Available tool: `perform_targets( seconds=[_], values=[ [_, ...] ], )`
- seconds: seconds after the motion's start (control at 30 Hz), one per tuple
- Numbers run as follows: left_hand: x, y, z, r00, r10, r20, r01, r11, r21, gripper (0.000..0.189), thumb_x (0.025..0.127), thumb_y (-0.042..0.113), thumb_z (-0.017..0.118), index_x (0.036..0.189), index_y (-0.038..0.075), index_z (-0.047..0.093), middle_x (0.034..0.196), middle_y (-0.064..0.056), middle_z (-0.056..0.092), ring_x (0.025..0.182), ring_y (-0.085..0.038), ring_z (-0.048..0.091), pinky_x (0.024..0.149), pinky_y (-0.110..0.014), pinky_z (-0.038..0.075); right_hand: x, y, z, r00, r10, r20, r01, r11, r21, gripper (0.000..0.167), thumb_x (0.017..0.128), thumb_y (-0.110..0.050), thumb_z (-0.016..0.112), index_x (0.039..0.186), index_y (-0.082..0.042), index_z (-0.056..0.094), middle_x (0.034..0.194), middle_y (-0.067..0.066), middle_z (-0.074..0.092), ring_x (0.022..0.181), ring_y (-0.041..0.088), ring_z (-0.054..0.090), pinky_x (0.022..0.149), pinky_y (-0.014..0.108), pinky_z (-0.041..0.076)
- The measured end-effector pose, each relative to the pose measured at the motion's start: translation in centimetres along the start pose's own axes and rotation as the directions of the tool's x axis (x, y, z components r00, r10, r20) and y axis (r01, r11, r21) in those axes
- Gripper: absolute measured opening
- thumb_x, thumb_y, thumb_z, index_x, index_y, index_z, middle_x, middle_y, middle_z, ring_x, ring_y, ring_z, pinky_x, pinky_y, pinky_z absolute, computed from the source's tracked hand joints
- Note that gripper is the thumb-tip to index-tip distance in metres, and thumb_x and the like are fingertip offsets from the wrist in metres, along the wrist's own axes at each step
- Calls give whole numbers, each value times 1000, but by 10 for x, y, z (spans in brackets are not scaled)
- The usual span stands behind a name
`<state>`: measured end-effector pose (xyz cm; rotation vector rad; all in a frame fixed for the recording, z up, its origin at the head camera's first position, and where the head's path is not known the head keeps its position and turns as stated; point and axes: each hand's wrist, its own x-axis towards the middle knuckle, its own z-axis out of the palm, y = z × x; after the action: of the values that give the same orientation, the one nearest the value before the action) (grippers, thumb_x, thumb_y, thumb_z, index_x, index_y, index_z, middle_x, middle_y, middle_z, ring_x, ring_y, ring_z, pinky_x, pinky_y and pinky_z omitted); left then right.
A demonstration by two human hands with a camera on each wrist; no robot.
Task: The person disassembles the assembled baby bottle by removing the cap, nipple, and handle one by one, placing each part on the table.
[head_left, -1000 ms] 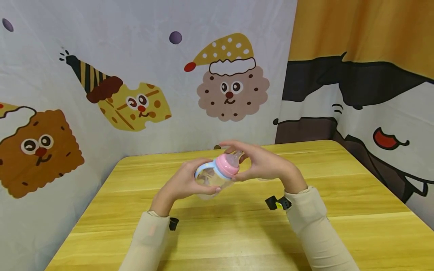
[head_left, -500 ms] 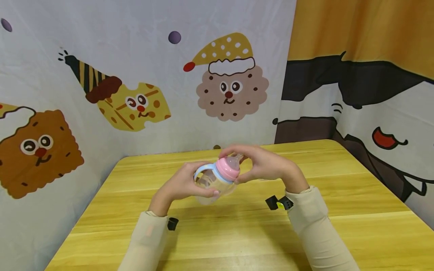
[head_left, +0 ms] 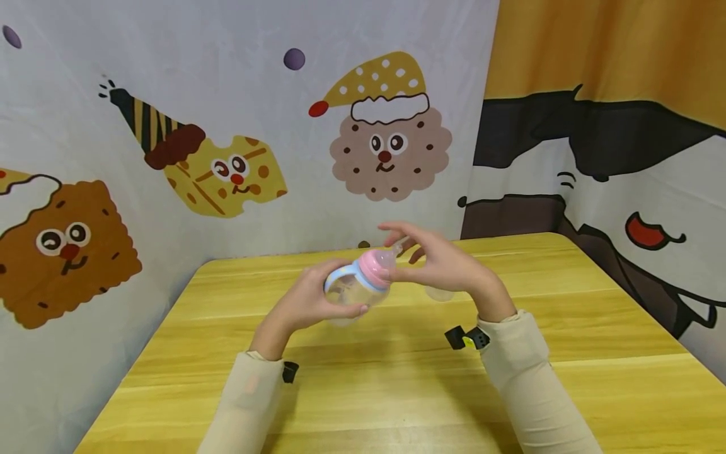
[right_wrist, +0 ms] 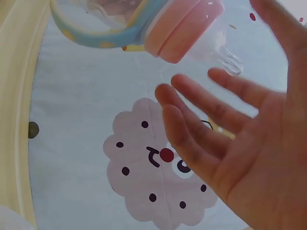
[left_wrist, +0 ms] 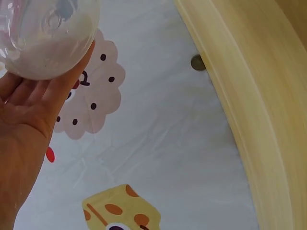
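A clear baby bottle (head_left: 358, 291) with a pink collar (head_left: 375, 268), a soft clear teat (head_left: 394, 253) and a blue handle (head_left: 342, 272) is held tilted above the table. My left hand (head_left: 303, 299) grips its body, thumb along the near side. In the left wrist view the bottle's rounded clear base (left_wrist: 53, 48) shows over the palm. Around the teat end is my right hand (head_left: 442, 265), fingers spread and loosely bent. The right wrist view shows these fingers (right_wrist: 206, 110) apart from the pink collar; whether the thumb touches it I cannot tell.
Behind my right hand a clear rounded piece (head_left: 439, 293) is partly visible on the wooden table (head_left: 363, 391). A printed cloth (head_left: 249, 113) with cartoon figures hangs beyond the table's far edge. Another panel of it (head_left: 652, 189) stands along the right side.
Half a second ago my right fingers closed around the pink collar; now they are lifted and spread off it. The bottle has risen slightly in my left hand. More of the clear piece shows.
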<state>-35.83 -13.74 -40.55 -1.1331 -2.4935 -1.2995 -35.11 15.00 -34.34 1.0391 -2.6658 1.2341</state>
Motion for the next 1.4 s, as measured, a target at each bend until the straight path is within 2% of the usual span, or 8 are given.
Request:
perform_targets(
  seconds=[0.13,0.27,0.47,0.7,0.97,1.4],
  values=[
    [2,-2,1,999,7,-36,-5,997,75,66,79,35,95,136,14,67,122,1,73,100,-20,68,83,-46,60,2,0,-1,992,88,-86,-91,995,-30,60,94,-39,81,146,-19,59,122,6,69,102,24,70,86,41,59],
    [3,-3,2,997,34,-63,-27,993,111,66,79,34,95,134,12,68,122,-1,73,99,-17,68,82,-45,60,3,1,0,980,155,-125,-160,986,-34,52,93,-46,81,134,-18,66,108,7,71,90,22,70,76,39,59],
    [3,-5,3,995,60,-78,-47,987,152,65,78,34,96,132,9,68,119,-2,73,97,-16,67,80,-44,60,6,1,5,964,246,-101,-248,969,-7,64,92,-54,79,140,-16,60,98,7,75,80,22,71,75,39,58],
    [4,-4,4,989,118,-89,-98,975,200,65,77,32,97,130,8,67,119,-3,72,96,-16,65,80,-36,58,10,4,12,934,350,-69,-341,933,118,72,90,-62,78,141,-14,56,92,12,77,77,25,74,69,40,62],
    [2,-3,5,991,108,-80,-87,969,231,66,77,34,97,130,9,66,119,-2,70,97,-15,64,80,-33,57,12,4,19,930,365,-37,-355,921,161,67,91,-60,78,132,-9,61,84,11,76,71,26,73,66,40,62],
    [1,-3,5,996,80,-44,-68,970,235,67,79,36,96,132,8,65,120,-3,70,95,-15,63,78,-31,57,12,1,21,940,340,-16,-333,928,165,54,92,-49,81,123,-7,66,80,14,75,67,26,72,66,39,62]
  ],
)
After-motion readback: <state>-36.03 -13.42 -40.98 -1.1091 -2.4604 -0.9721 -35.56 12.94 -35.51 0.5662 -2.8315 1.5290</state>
